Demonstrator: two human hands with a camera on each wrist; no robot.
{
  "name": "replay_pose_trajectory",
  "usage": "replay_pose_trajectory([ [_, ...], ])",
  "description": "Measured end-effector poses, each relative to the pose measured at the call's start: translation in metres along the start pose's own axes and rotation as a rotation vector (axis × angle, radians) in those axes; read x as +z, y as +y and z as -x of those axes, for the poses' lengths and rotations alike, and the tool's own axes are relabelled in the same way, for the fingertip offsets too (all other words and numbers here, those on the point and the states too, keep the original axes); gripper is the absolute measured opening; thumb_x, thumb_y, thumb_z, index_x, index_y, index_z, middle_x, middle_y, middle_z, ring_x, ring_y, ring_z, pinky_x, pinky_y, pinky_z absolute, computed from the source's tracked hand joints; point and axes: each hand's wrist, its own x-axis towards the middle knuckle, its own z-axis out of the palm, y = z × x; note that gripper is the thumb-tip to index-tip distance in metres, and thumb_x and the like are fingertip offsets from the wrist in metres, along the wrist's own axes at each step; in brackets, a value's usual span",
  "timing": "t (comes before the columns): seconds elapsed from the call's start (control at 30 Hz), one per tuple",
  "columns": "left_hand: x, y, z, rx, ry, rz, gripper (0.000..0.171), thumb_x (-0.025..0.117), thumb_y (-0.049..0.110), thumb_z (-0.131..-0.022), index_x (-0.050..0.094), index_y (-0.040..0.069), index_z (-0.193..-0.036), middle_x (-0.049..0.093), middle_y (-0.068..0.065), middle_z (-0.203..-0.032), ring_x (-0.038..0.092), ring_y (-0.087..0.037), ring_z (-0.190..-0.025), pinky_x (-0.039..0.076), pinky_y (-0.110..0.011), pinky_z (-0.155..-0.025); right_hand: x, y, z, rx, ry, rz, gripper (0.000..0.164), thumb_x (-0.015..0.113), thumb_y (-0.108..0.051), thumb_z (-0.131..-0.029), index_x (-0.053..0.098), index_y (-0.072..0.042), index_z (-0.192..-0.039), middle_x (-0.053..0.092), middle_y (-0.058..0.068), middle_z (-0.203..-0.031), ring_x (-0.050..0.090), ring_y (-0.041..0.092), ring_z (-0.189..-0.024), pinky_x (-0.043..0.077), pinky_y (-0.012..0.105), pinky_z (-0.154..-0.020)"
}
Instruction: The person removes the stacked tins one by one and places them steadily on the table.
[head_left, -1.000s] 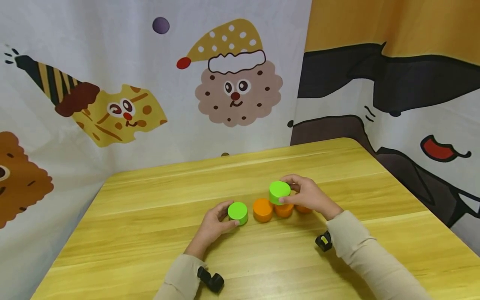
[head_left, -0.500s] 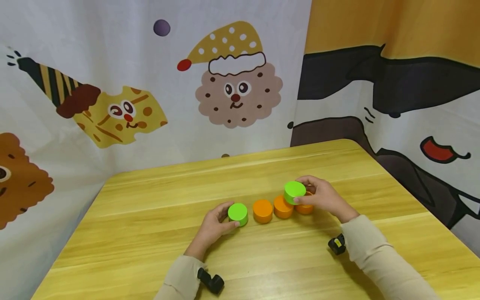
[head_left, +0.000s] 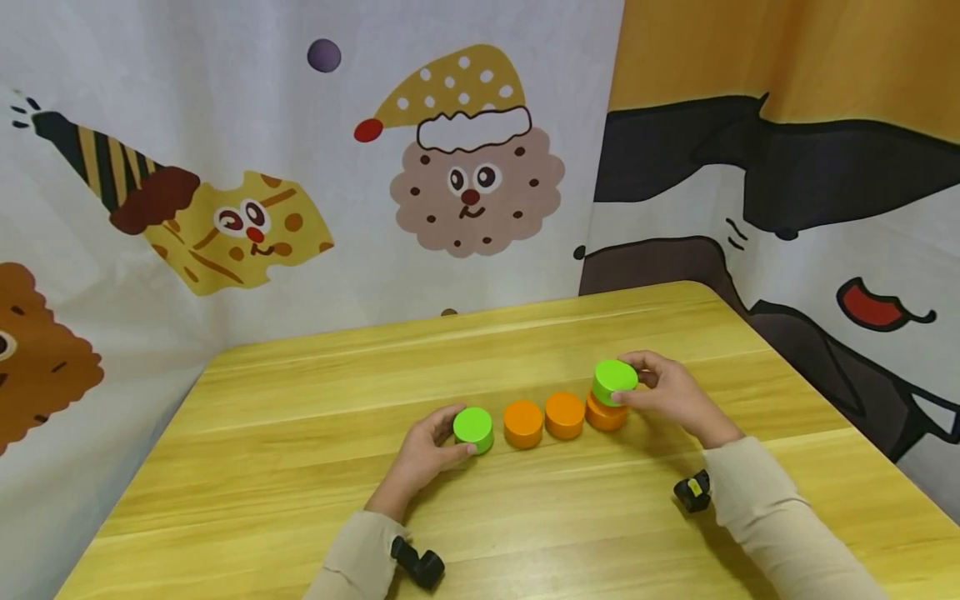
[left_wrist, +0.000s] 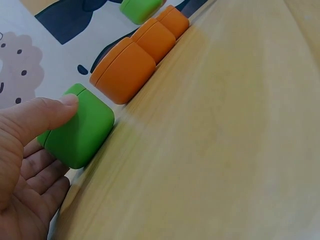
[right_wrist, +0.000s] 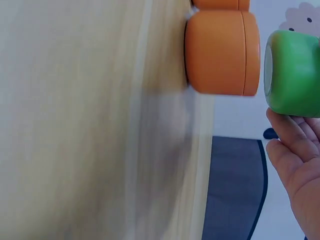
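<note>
A row of three orange cylinders [head_left: 522, 422] lies on the wooden table [head_left: 525, 517]. At the row's left end stands a green cylinder [head_left: 473, 427], and my left hand [head_left: 459, 429] grips its sides, thumb in front. In the left wrist view the thumb [left_wrist: 42, 114] presses this green cylinder [left_wrist: 80, 129], with the orange row [left_wrist: 125, 70] behind it. My right hand [head_left: 628, 380] pinches a second green cylinder [head_left: 615, 379] just over the rightmost orange cylinder [head_left: 606, 414]. The right wrist view shows a narrow gap between that green cylinder [right_wrist: 295, 72] and the orange one [right_wrist: 222, 52].
Cartoon-printed curtains [head_left: 300, 167] hang close behind the table and along its right side. The table's right edge [head_left: 862, 417] runs near my right arm. Black wrist cameras [head_left: 420, 567] sit on both beige sleeves. Bare wood lies in front of and behind the row.
My right hand has carried its green cylinder rightward, from over the middle orange cylinder to over the rightmost one. The left hand stays on its green cylinder.
</note>
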Motion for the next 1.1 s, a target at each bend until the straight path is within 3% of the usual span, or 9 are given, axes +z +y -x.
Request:
replay_pose_trajectory([
  [0.27, -0.001, 0.007, 0.002, -0.008, 0.008, 0.004, 0.062, 0.074, 0.007, -0.078, 0.047, 0.001, -0.133, 0.051, -0.018, -0.133, 0.045, -0.033, -0.125, 0.035, -0.045, -0.106, -0.011, 0.005, 0.005, 0.029, 0.039, 0.059, 0.062, 0.075, -0.027, -0.078, 0.049, 0.001, -0.126, 0.054, 0.021, -0.122, 0.056, 0.032, -0.108, 0.048, 0.015, -0.076],
  [0.67, -0.002, 0.001, -0.001, -0.003, -0.001, 0.011, 0.061, 0.073, 0.007, -0.079, 0.047, 0.001, -0.133, 0.051, -0.017, -0.133, 0.045, -0.032, -0.125, 0.035, -0.043, -0.106, -0.019, 0.013, 0.008, 0.068, 0.054, 0.084, 0.065, 0.074, -0.028, -0.079, 0.046, 0.003, -0.128, 0.051, 0.023, -0.125, 0.054, 0.035, -0.109, 0.049, 0.016, -0.074],
  [0.93, -0.001, 0.018, 0.006, 0.001, -0.006, 0.027, 0.06, 0.071, 0.001, -0.078, 0.045, -0.006, -0.132, 0.049, -0.023, -0.132, 0.044, -0.038, -0.125, 0.034, -0.048, -0.106, -0.023, 0.017, 0.011, 0.095, 0.052, 0.074, 0.067, 0.073, -0.028, -0.08, 0.043, 0.004, -0.13, 0.048, 0.025, -0.129, 0.049, 0.041, -0.117, 0.05, 0.019, -0.078],
  [1.1, -0.001, 0.007, 0.003, 0.001, 0.002, 0.03, 0.06, 0.072, 0.004, -0.078, 0.047, -0.001, -0.132, 0.05, -0.019, -0.133, 0.045, -0.033, -0.125, 0.034, -0.045, -0.106, -0.023, 0.021, 0.012, 0.14, 0.047, 0.084, 0.069, 0.073, -0.032, -0.079, 0.043, 0.004, -0.131, 0.047, 0.024, -0.13, 0.048, 0.04, -0.118, 0.05, 0.021, -0.08],
])
